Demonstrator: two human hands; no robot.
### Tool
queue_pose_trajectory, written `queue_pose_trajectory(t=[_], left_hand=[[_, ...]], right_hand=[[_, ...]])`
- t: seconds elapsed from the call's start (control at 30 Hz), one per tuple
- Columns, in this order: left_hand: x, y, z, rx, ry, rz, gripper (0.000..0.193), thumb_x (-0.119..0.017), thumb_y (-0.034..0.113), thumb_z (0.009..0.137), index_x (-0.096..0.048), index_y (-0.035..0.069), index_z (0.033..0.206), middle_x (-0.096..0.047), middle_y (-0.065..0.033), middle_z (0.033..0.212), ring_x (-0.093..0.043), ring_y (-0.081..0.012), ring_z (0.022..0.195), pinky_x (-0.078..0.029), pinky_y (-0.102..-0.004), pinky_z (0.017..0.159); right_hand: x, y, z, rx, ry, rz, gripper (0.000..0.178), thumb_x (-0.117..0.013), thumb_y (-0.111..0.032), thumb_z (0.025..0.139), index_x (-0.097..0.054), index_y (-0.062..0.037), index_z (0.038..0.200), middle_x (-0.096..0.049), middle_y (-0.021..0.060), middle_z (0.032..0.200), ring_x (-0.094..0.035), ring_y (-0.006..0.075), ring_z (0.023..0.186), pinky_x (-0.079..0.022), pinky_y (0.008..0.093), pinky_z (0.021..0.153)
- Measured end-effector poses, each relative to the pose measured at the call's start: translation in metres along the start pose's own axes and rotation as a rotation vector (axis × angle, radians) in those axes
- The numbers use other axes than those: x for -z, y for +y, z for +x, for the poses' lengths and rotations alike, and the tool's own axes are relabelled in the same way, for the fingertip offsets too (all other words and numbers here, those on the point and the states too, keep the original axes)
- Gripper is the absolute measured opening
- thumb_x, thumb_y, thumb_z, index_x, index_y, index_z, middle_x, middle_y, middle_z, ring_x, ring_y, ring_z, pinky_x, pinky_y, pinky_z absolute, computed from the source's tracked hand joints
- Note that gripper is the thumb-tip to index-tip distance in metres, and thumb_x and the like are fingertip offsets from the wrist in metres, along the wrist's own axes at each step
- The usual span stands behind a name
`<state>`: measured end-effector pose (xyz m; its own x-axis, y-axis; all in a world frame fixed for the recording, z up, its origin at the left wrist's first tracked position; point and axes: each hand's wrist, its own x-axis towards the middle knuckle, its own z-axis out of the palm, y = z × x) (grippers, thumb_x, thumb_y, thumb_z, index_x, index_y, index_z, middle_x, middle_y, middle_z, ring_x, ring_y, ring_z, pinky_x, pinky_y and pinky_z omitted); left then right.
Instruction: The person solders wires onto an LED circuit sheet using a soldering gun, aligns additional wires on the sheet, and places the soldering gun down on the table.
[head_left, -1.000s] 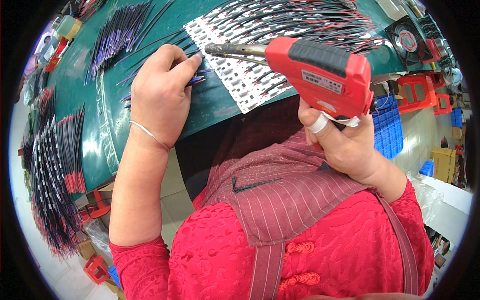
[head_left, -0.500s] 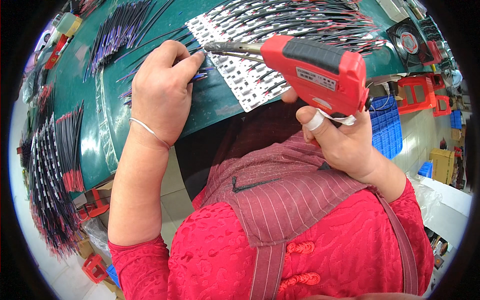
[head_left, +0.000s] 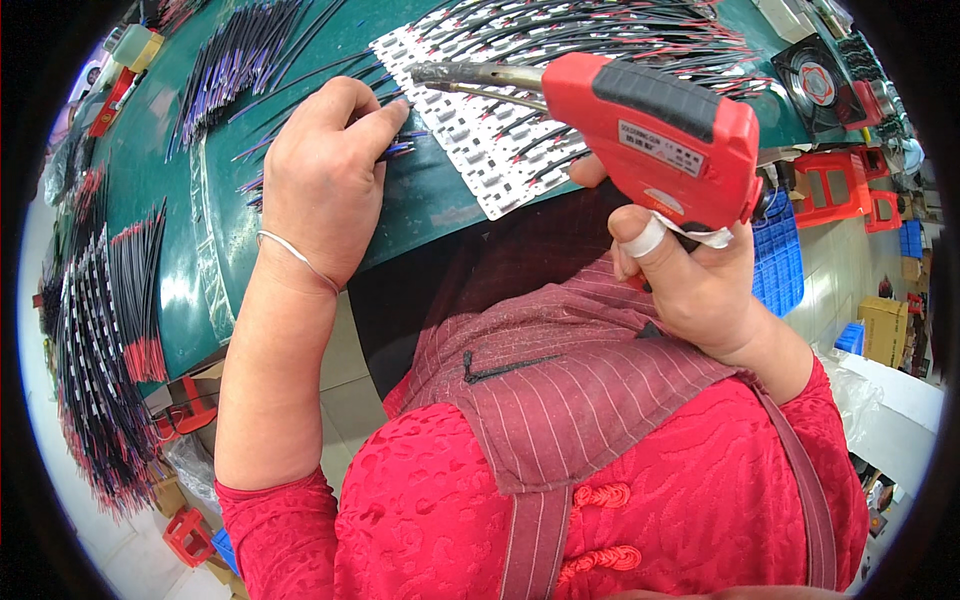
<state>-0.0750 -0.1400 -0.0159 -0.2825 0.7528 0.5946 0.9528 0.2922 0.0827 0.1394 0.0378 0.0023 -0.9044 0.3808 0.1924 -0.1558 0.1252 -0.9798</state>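
My right hand (head_left: 690, 280), with white tape round its thumb, grips a red and black soldering gun (head_left: 655, 140) by its handle. The gun's dark tip (head_left: 432, 73) points left, just above and apart from my left fingertips. My left hand (head_left: 325, 175) rests over the table edge, thumb and forefinger closed on a black wire, mostly hidden under the fingers. Several wire ends with blue and purple tips (head_left: 400, 148) stick out beneath that hand. Beside the fingertips lies a white panel of small boards (head_left: 480, 165), with black wires (head_left: 560, 45) across its far part.
On the green table (head_left: 240, 190), bundles of purple-tipped wires (head_left: 235, 60) lie at the far left. More wire bundles (head_left: 100, 350) hang over the left edge. A small fan (head_left: 815, 85) stands at the far right, above a blue crate (head_left: 778, 260) and red stools (head_left: 835, 190).
My right hand has moved the soldering gun right and slightly up, so its tip is now clear of my left fingertips. My left hand has hardly moved.
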Motion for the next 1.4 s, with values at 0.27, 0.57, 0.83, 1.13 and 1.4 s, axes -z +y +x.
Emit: queue_pose_trajectory(t=[0.27,0.57,0.83,1.13,1.4], left_hand=[[0.000,0.000,0.000,0.029,-0.019,0.001,0.037,-0.071,-0.008,0.061,-0.074,0.007,0.094,-0.061,-0.0073,0.087,-0.064,-0.0271,0.083,-0.054,-0.0371,0.073],[-0.001,-0.005,0.001,0.104,-0.003,-0.073,0.036,-0.070,-0.009,0.062,-0.074,0.011,0.091,-0.065,-0.0045,0.091,-0.065,-0.0263,0.087,-0.054,-0.0368,0.074],[-0.001,-0.005,0.001,0.108,-0.008,-0.085,0.034,-0.070,-0.009,0.063,-0.074,0.011,0.090,-0.065,-0.0035,0.090,-0.065,-0.0253,0.086,-0.054,-0.0364,0.074],[-0.002,-0.005,0.002,0.079,0.004,-0.077,0.032,-0.069,-0.009,0.064,-0.075,0.011,0.089,-0.065,-0.0038,0.088,-0.065,-0.0253,0.085,-0.054,-0.0362,0.073],[-0.001,-0.005,0.002,0.081,0.005,-0.077,0.030,-0.069,-0.007,0.066,-0.075,0.011,0.089,-0.065,-0.0039,0.088,-0.065,-0.0254,0.084,-0.054,-0.0363,0.073]], right_hand=[[0.003,-0.003,-0.002,-0.053,-0.003,0.014,0.033,-0.070,0.000,0.091,-0.062,-0.0003,0.123,-0.071,0.0078,0.110,-0.065,0.0113,0.097,-0.052,0.0269,0.085],[0.007,0.003,-0.006,-0.084,-0.012,-0.012,0.024,-0.067,-0.005,0.094,-0.062,-0.0002,0.117,-0.067,0.0056,0.098,-0.058,0.0084,0.074,-0.048,0.0238,0.065],[0.000,-0.005,-0.003,-0.096,0.005,0.041,0.029,-0.070,-0.001,0.091,-0.064,-0.0022,0.119,-0.070,0.0024,0.103,-0.064,0.0090,0.090,-0.053,0.0258,0.078],[0.006,0.007,-0.006,-0.045,-0.078,-0.073,0.023,-0.063,-0.010,0.098,-0.061,-0.0016,0.118,-0.069,0.0104,0.106,-0.052,0.0064,0.060,-0.045,0.0220,0.052],[0.000,0.002,-0.004,-0.067,-0.008,-0.022,0.024,-0.071,-0.003,0.091,-0.065,-0.0018,0.114,-0.070,0.0025,0.101,-0.063,0.0078,0.088,-0.052,0.0249,0.077]])
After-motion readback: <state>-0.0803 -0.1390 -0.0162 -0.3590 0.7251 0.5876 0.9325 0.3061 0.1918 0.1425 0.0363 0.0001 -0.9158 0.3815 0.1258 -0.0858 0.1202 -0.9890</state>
